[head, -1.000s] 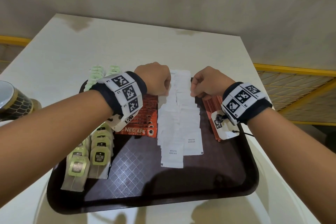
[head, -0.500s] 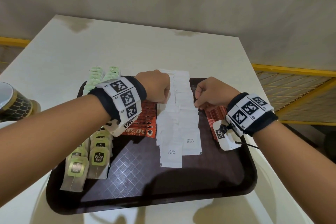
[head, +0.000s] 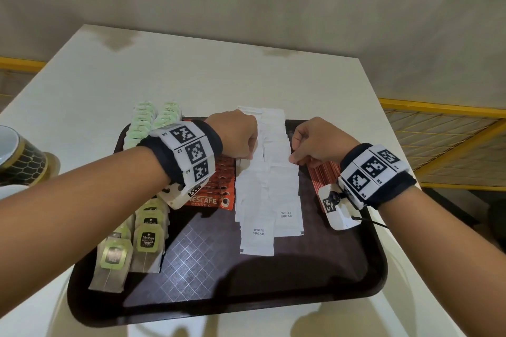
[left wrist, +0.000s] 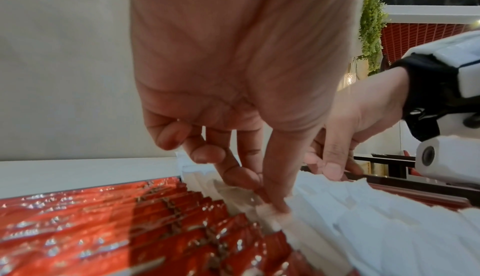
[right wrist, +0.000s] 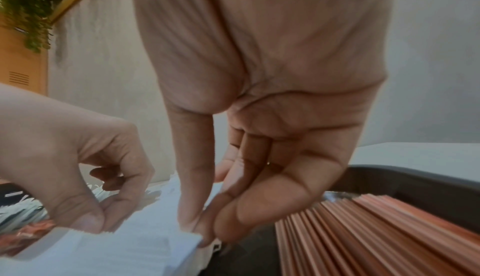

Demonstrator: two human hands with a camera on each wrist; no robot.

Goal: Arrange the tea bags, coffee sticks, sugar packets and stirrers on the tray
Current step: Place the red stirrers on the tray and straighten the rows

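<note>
Nearly done: tea bags [head: 142, 230] at 9, coffee sticks [head: 219, 186], sugar packets [head: 269, 186] centre, stirrers [head: 323, 175] at 3, all on tray [head: 287, 293]. Left hand [head: 235, 135] and right hand [head: 317, 142] fingers pinch sugar edges at 12, squaring rows; far packets overhang onto desk [head: 191, 71].

Both forearms are bare, no sleeves. The left hand [head: 234, 134] has a black fabric wristband [head: 164, 157] at its 7 o'clock, wrapped by a white segmented plastic band [head: 191, 154] carrying three black square coded markers, labelled L2, L3 and L4. A white rounded camera housing [head: 176, 195] hangs under it. The right hand [head: 317, 142] wears a matching black-and-white marker cuff [head: 373, 172] at its 4 o'clock, with its own white camera pod [head: 335, 208] bearing another marker and a thin black cable [head: 369, 223].
</note>
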